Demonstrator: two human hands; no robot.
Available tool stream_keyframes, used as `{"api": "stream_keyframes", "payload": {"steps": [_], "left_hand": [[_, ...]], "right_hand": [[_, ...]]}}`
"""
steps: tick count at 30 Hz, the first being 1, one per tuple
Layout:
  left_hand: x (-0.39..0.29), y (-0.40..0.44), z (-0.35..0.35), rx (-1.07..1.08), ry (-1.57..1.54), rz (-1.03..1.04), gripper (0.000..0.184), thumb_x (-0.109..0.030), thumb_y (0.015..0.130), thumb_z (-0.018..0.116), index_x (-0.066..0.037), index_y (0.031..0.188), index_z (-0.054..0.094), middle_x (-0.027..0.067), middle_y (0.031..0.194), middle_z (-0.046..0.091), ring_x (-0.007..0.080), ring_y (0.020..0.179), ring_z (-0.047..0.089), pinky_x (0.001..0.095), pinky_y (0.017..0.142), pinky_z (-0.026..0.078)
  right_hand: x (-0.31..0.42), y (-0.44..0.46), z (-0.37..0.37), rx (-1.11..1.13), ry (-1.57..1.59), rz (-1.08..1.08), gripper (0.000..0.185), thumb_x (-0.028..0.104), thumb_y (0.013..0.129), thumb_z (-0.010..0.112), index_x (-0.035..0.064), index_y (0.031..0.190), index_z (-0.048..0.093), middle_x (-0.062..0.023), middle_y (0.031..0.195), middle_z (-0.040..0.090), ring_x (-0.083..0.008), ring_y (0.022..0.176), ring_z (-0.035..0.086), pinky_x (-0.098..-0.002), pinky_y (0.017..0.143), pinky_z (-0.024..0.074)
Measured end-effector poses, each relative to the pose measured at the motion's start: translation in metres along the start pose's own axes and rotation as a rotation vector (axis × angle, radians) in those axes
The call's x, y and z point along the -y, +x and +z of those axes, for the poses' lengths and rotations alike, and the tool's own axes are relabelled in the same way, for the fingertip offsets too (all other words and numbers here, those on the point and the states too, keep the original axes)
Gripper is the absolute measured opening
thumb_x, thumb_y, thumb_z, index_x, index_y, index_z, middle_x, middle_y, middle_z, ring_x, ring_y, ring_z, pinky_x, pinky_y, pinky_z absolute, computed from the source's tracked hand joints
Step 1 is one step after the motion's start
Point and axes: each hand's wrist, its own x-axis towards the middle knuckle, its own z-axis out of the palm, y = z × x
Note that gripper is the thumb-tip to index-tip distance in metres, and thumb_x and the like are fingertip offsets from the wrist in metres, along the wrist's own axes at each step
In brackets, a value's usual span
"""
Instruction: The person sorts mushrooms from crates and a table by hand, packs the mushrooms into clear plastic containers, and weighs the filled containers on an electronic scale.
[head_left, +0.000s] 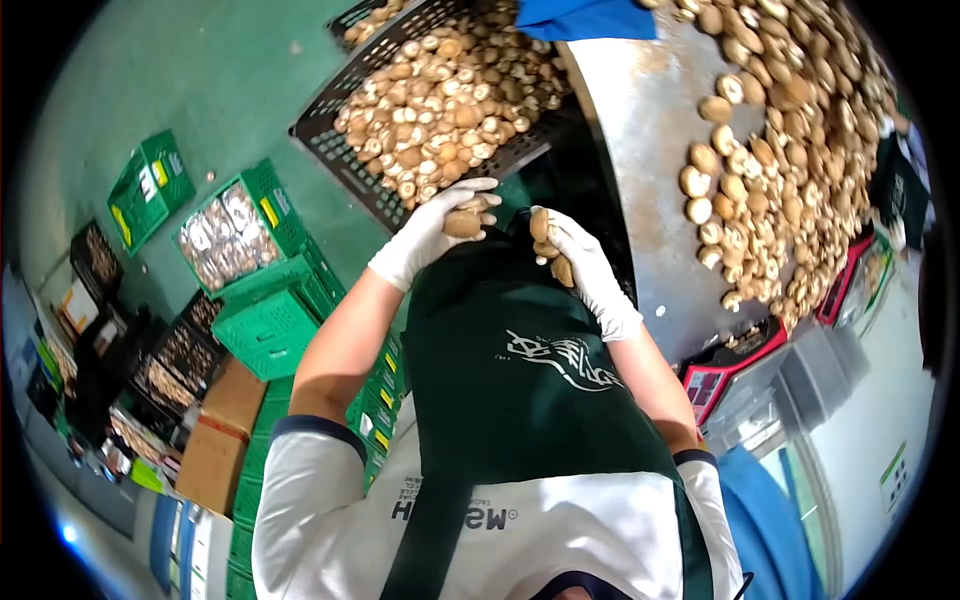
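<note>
Gripping brown-capped mushrooms (pixel 462 224) in your white-gloved left hand (pixel 428 234) and white-gloved right hand (pixel 590 265).
Your left is closed around two and your right around three, as far as the overlap lets you count. One black perforated plastic crate (pixel 340 168) just beyond your left is heaped with more; one grey metal table (pixel 640 130) at your right bears many others.
</note>
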Motion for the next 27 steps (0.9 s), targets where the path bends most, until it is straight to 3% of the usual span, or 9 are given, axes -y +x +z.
{"api": "stream_keyframes", "payload": {"steps": [2, 3, 4, 8, 12, 16, 19, 23, 27], "left_hand": [[-0.014, -0.004, 0.031, 0.154, -0.063, -0.026, 0.059, -0.03, 0.09, 0.048, -0.007, 0.144, 0.042, 0.0099, 0.132, 0.057, 0.0195, 0.102, 0.06, 0.0301, 0.08, 0.052], [-0.018, -0.004, 0.045, 0.241, -0.085, -0.031, 0.062, -0.03, 0.088, 0.048, -0.007, 0.145, 0.04, 0.0115, 0.134, 0.056, 0.0204, 0.102, 0.06, 0.0301, 0.08, 0.052], [-0.024, -0.006, 0.063, 0.287, -0.079, -0.033, 0.067, -0.029, 0.085, 0.048, -0.005, 0.146, 0.037, 0.0148, 0.138, 0.052, 0.0224, 0.102, 0.06, 0.0312, 0.08, 0.053], [-0.036, 0.004, 0.113, 0.388, -0.13, -0.035, 0.052, -0.025, 0.099, 0.041, 0.001, 0.144, 0.038, 0.021, 0.135, 0.053, 0.0259, 0.099, 0.064, 0.0346, 0.078, 0.058], [-0.028, 0.016, 0.158, 0.302, 0.041, -0.082, 0.048, -0.033, 0.102, 0.043, 0.0, 0.137, 0.047, 0.0186, 0.125, 0.06, 0.0259, 0.097, 0.065, 0.034, 0.073, 0.056], [-0.005, 0.032, 0.199, 0.362, 0.089, -0.172, 0.047, -0.031, 0.102, 0.045, 0.003, 0.134, 0.047, 0.0186, 0.121, 0.061, 0.0278, 0.099, 0.065, 0.0358, 0.075, 0.057], [0.017, 0.039, 0.231, 0.238, 0.213, -0.131, 0.049, -0.031, 0.101, 0.047, 0.006, 0.133, 0.046, 0.0194, 0.121, 0.06, 0.0276, 0.098, 0.065, 0.0365, 0.076, 0.056], [0.039, 0.048, 0.262, 0.354, 0.39, -0.134, 0.045, -0.026, 0.098, 0.049, 0.007, 0.129, 0.05, 0.0188, 0.116, 0.063, 0.0238, 0.095, 0.064, 0.032, 0.075, 0.054], [0.065, 0.063, 0.267, 0.322, 0.591, -0.135, 0.038, -0.027, 0.097, 0.049, 0.004, 0.117, 0.058, 0.0148, 0.108, 0.066, 0.0184, 0.088, 0.064, 0.0291, 0.075, 0.052]], "right_hand": [[0.039, -0.012, 0.004, -0.014, 0.053, 0.21, 0.042, 0.036, 0.1, 0.051, 0.0013, 0.122, 0.059, -0.0019, 0.096, 0.059, -0.0085, 0.076, 0.051, -0.022, 0.068, 0.0431], [0.039, -0.016, -0.003, 0.004, 0.047, 0.199, 0.045, 0.04, 0.1, 0.048, 0.0018, 0.119, 0.06, -0.003, 0.094, 0.061, -0.0102, 0.077, 0.054, -0.0229, 0.069, 0.0432], [0.041, -0.021, -0.004, -0.021, 0.116, 0.108, 0.043, 0.038, 0.1, 0.047, 0.0015, 0.119, 0.06, -0.0034, 0.093, 0.062, -0.0108, 0.077, 0.055, -0.0233, 0.069, 0.0436], [0.04, -0.046, -0.027, -0.126, 0.144, -0.089, 0.04, 0.033, 0.102, 0.045, -0.0002, 0.116, 0.061, -0.0075, 0.097, 0.066, -0.0136, 0.083, 0.059, -0.0263, 0.076, 0.0476], [0.045, -0.088, -0.047, -0.264, 0.219, -0.24, 0.036, 0.03, 0.102, 0.046, 0.0, 0.113, 0.063, -0.0074, 0.098, 0.068, -0.0138, 0.088, 0.062, -0.027, 0.078, 0.0485], [0.029, -0.121, -0.082, -0.343, 0.33, -0.293, 0.035, 0.027, 0.101, 0.047, -0.002, 0.112, 0.063, -0.008, 0.1, 0.068, -0.0154, 0.09, 0.063, -0.0279, 0.082, 0.0483], [-0.012, -0.123, -0.114, -0.575, 0.206, -0.604, 0.034, 0.024, 0.1, 0.048, -0.0041, 0.111, 0.064, -0.0093, 0.102, 0.068, -0.0156, 0.091, 0.063, -0.0278, 0.082, 0.0491], [-0.035, -0.149, -0.146, -0.665, 0.308, -0.531, 0.029, 0.016, 0.098, 0.051, -0.0059, 0.112, 0.064, -0.011, 0.107, 0.069, -0.0168, 0.095, 0.064, -0.0284, 0.085, 0.0492], [-0.063, -0.158, -0.18, -0.834, -0.138, -0.76, 0.028, 0.014, 0.097, 0.058, -0.0064, 0.115, 0.064, -0.0118, 0.103, 0.069, -0.0171, 0.092, 0.064, -0.0292, 0.081, 0.0512]]}}
